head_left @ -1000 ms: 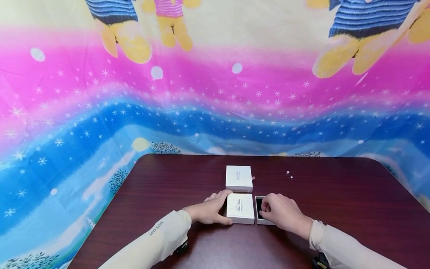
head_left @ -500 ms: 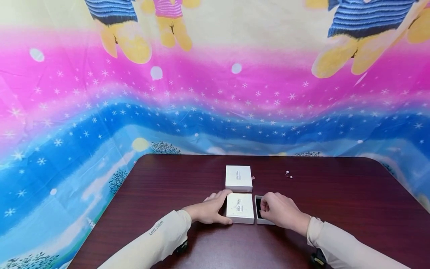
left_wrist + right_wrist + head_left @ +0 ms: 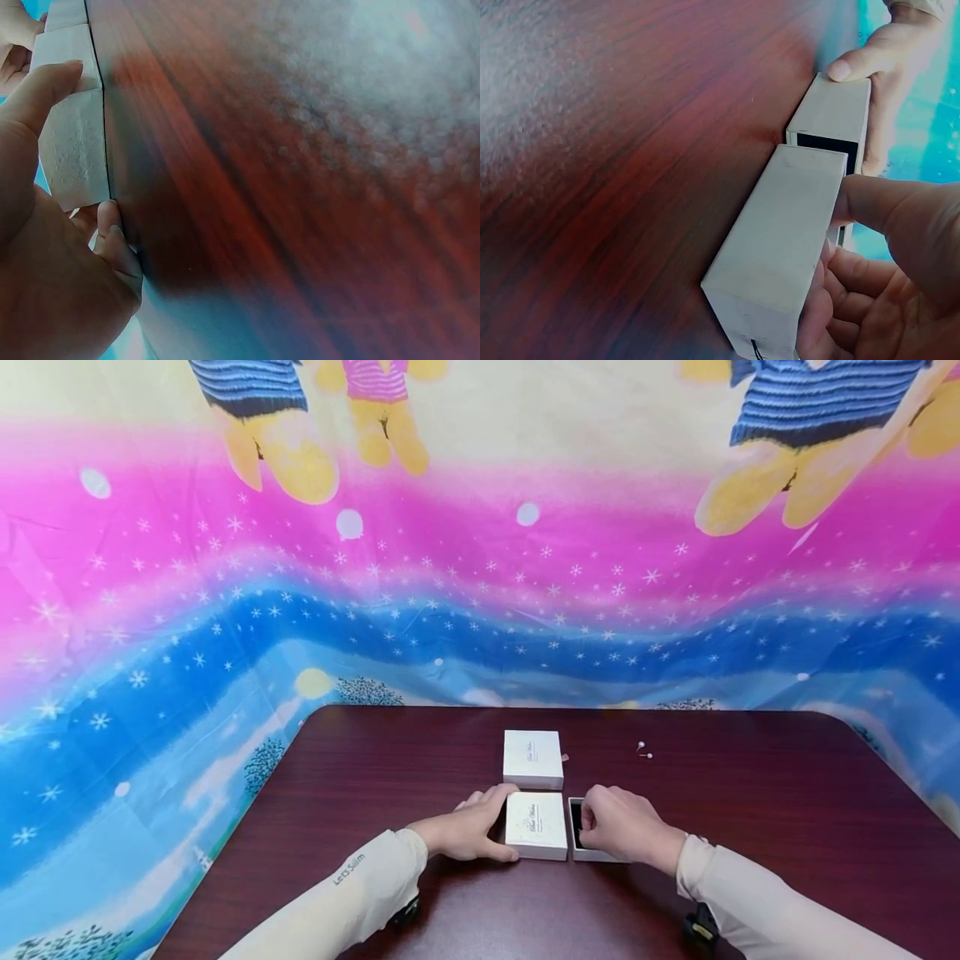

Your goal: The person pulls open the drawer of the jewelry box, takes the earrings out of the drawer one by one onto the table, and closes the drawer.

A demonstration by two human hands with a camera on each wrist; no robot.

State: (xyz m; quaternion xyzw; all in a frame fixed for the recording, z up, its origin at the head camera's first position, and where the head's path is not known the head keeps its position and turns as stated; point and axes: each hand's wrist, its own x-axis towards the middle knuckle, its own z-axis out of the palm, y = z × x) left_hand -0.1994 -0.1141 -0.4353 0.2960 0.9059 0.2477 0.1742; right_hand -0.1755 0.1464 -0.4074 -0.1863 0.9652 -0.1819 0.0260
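Observation:
A white printed box sleeve [image 3: 536, 825] lies flat on the table. My left hand [image 3: 468, 831] grips it, with the thumb at the near-left corner and the fingers along the left side and far corner. Just right of the sleeve sits its pulled-out white tray [image 3: 772, 225], which has a black interior. Over that tray my right hand [image 3: 626, 827] is bent, fingers curled and the thumb reaching over the near wall to the inside. The fingertips are hidden by the hand and the tray wall, so whatever they may hold does not show.
A second white box [image 3: 532, 756] with a small ribbon tab stands behind the sleeve. Two pearl stud earrings [image 3: 643, 750] lie farther back on the right of the dark red table [image 3: 390, 752]. A printed cloth [image 3: 480, 568] hangs behind the table.
My right hand and wrist have shifted slightly to the left over the tray. The left hand, both boxes and the earrings keep their places.

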